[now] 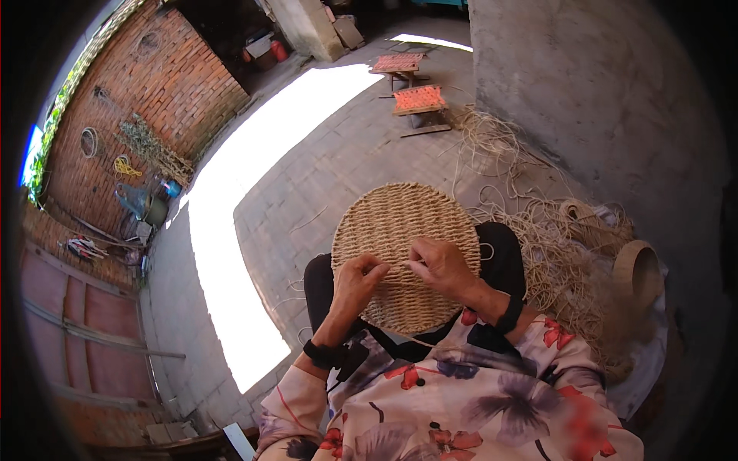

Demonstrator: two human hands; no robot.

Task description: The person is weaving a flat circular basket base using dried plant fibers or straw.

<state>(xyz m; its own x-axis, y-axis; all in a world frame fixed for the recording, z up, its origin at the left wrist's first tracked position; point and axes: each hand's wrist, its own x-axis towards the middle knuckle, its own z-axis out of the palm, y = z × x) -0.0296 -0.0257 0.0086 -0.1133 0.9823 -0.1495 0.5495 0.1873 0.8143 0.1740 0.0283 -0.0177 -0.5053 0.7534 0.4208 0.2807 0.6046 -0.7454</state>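
A round, tan piece woven from twisted cord [384, 211] rests on my lap, its ribbed top facing up. Over its near left part is my left hand [359, 282], thumb and fingers pressed together in a pinch. My right hand [444, 269] is pinched too, just across from it, with a small gap between the fingertips. What either pinch holds is too small to make out. A loose cord end curls out past the piece's right edge, and another strand [419, 339] trails from its near edge. Both wrists wear dark bands.
Tangled loose cord [557, 269] is heaped at my right, beside a round tan hoop [638, 273] on pale sheeting. Two low stools with red-orange woven seats [420, 98] stand ahead. A plastered wall [600, 84] rises on the right; a brick wall [146, 84] stands far left.
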